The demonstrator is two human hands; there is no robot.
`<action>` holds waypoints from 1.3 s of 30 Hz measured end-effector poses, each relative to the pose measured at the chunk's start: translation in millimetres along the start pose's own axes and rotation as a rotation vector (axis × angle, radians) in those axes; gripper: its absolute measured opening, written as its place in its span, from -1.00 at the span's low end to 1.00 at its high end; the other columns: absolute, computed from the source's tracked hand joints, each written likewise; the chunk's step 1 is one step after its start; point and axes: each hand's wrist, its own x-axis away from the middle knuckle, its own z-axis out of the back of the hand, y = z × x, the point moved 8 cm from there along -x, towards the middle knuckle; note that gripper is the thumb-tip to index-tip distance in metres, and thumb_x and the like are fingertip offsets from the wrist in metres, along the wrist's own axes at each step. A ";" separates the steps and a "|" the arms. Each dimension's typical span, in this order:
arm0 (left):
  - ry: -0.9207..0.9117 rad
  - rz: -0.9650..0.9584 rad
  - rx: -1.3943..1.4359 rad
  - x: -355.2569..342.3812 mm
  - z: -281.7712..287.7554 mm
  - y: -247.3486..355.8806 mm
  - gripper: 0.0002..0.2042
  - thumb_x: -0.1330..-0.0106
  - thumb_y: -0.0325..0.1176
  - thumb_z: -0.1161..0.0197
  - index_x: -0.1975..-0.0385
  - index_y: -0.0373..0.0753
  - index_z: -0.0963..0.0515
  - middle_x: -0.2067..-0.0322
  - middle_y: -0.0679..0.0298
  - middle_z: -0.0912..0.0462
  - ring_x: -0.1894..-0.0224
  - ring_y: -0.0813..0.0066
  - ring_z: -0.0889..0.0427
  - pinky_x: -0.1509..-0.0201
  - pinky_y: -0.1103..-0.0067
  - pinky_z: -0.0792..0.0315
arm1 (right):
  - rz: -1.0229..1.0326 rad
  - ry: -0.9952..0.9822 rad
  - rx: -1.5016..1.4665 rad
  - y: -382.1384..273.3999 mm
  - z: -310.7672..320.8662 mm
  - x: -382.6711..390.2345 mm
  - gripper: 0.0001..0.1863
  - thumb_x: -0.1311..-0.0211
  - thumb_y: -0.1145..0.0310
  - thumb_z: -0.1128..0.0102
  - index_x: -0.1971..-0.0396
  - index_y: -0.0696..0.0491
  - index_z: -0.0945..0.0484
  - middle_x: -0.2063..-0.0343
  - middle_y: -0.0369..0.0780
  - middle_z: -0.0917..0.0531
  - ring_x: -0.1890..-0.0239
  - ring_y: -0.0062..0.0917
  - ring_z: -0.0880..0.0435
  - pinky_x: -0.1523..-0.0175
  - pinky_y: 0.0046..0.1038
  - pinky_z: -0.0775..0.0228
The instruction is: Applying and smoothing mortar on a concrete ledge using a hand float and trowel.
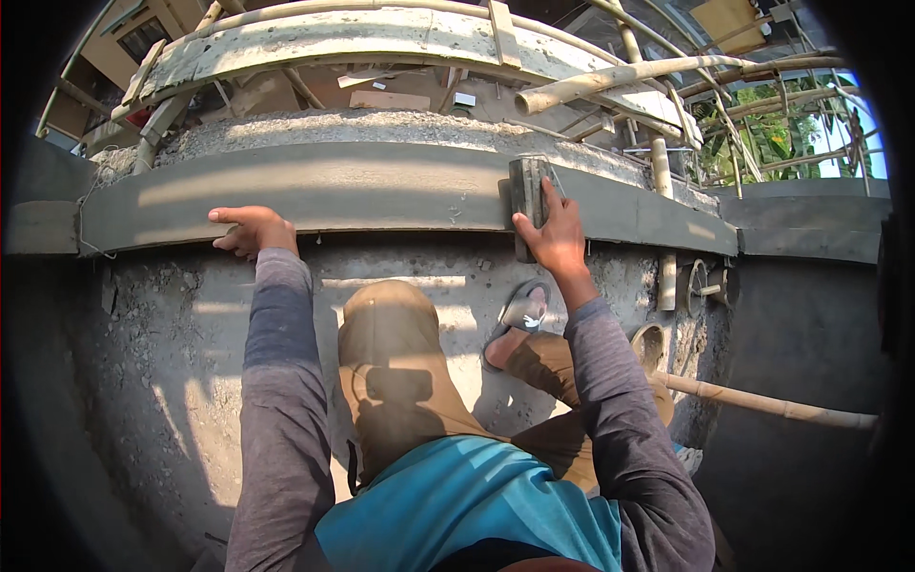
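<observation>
A long grey ledge of smooth cement runs across in front of me, sunlit in streaks. My right hand grips a dark, worn plastering float, its fingers partly hidden. The float lies across the ledge, right of the middle, and reaches past the near edge. My left hand is at the ledge's near edge, further left. Its index finger stretches out to the left, and the other fingers bend below it, partly hidden. No tool shows in that hand.
Beyond the ledge are rough concrete, a pale plank and bamboo poles. A bamboo pole juts in at the right, near round containers. My knee and sandalled foot are over the dusty floor. A thin string hangs at the left.
</observation>
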 end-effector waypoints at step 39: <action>-0.036 -0.047 0.008 -3.1 5.5 3.6 0.06 -0.27 0.54 0.40 -0.48 -0.36 0.08 -0.33 -0.27 -0.19 -0.40 -0.22 -0.20 -0.45 0.08 -0.16 | -0.022 0.025 -0.094 -61.0 -35.8 -15.7 -0.25 0.00 -0.09 -0.41 -0.24 -0.17 -0.50 -0.02 -0.04 -0.56 -0.05 -0.09 -0.59 -0.09 -0.15 -0.51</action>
